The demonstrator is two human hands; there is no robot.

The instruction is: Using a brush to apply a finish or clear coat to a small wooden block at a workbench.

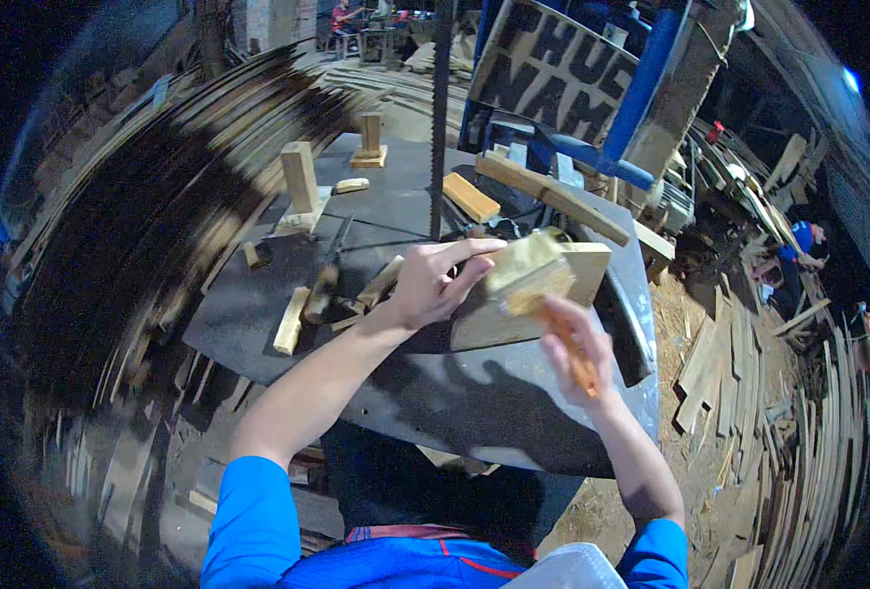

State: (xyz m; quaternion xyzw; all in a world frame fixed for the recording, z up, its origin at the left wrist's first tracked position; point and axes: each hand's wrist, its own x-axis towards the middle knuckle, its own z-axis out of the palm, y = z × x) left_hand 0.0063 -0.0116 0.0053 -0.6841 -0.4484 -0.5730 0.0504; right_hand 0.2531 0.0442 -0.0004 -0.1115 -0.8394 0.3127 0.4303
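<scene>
My left hand (440,285) grips a small pale wooden block (528,255) near the middle of the metal table (425,412), fingers along its left end. My right hand (582,353) is closed on an orange-handled tool (580,368), whose blurred head meets the block's lower side. A larger pale board (582,270) is behind and under them. The vertical saw blade (438,147) stands just beyond my left hand.
Upright wood pieces (299,172), offcuts (288,324), an orange block (469,196) and a long batten (553,196) lie about the table. A blue machine frame (631,137) rises behind; stacked boards flank both sides. People are at the far back (344,20) and right (800,240).
</scene>
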